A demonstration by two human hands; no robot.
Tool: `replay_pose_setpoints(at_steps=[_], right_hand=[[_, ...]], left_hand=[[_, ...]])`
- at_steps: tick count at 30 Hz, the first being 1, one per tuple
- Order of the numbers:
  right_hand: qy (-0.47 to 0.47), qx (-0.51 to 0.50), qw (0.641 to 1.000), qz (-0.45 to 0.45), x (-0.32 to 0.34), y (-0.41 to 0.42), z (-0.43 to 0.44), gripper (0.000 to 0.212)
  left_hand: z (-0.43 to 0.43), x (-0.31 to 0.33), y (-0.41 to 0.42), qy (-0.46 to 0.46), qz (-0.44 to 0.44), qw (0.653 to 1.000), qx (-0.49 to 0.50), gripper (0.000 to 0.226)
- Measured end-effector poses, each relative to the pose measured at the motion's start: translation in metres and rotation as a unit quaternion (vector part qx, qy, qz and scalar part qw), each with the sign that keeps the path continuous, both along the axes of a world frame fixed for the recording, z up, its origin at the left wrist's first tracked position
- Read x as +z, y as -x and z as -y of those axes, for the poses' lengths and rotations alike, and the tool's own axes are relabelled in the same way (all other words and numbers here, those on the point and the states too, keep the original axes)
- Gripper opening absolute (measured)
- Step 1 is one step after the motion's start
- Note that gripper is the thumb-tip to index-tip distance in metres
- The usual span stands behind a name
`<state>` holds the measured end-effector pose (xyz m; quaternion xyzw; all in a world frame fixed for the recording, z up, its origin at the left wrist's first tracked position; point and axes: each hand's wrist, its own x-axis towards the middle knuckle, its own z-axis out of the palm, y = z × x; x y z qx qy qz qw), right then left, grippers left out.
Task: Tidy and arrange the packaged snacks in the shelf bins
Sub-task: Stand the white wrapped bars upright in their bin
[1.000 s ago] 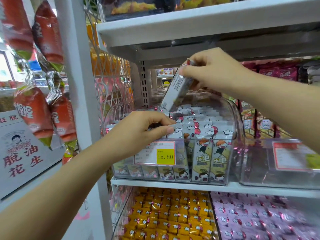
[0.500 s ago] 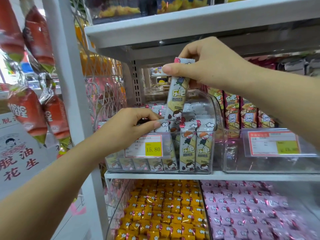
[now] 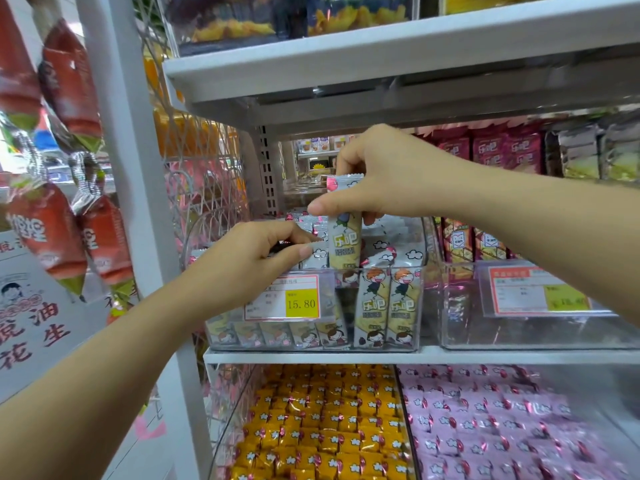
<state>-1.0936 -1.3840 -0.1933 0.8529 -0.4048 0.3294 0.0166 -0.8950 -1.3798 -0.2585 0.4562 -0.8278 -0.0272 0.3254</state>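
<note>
Shop shelving (image 3: 381,60) is seen behind the hands; a snack packet (image 3: 344,244) is pinched upright by the right hand (image 3: 388,174), a row of packets (image 3: 317,256) by the left hand (image 3: 252,258).

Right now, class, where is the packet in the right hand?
Head view, centre: the packet stands upright, its top pinched by the right hand, its lower end in the clear bin just right of the 15.80 price tag.

The white shelf (image 3: 485,357) bears a packet-filled bin (image 3: 419,320) just beside a second bin (image 3: 519,332).
</note>
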Motion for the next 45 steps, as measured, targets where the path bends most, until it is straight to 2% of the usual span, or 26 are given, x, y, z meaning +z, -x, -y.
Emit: replay_pose_setpoints(at_steps=[3,6,10,12,16,23,28,35,40,42,45], right_hand=[[0.017,0.013,1.0,-0.02,-0.006,-0.004,0.002,0.059],[0.029,0.016,0.999,-0.032,-0.01,-0.002,0.0,0.052],[-0.076,0.023,0.995,-0.055,-0.005,0.013,-0.006,0.025],[-0.085,0.029,0.993,-0.077,-0.006,0.015,-0.006,0.022],[-0.039,0.014,0.992,-0.117,-0.014,0.006,-0.002,0.027],[-0.021,0.026,0.993,-0.115,-0.025,0.01,-0.008,0.022],[-0.008,0.0,0.99,-0.138,-0.022,0.006,0.0,0.033],[0.06,0.013,0.984,-0.166,-0.031,0.01,-0.01,0.036],[0.022,0.009,0.986,-0.167,-0.032,0.007,0.0,0.035],[-0.008,0.013,0.981,-0.194,-0.028,0.012,-0.003,0.036],[-0.008,0.0,0.977,-0.214,-0.024,0.025,-0.012,0.049]], left_hand=[[0.001,0.001,0.003,0.011,-0.001,1.0,0.004,0.013],[0.002,0.002,0.003,0.018,0.003,1.0,0.006,0.013],[0.007,-0.001,0.001,0.044,0.0,0.999,0.006,0.014],[0.009,-0.003,0.001,0.063,0.0,0.998,0.01,0.013],[0.01,-0.005,0.001,0.085,-0.005,0.996,0.007,0.013],[0.008,-0.006,0.001,0.088,-0.002,0.996,0.009,0.014],[0.003,-0.007,0.008,0.107,0.008,0.994,0.037,0.01],[0.004,-0.005,0.009,0.106,0.012,0.993,0.051,0.012],[0.001,0.001,0.008,0.07,0.024,0.997,0.037,0.007],[-0.004,0.006,0.01,0.077,0.018,0.997,0.019,0.021],[-0.012,0.016,0.021,0.072,0.026,0.997,-0.026,0.032]])
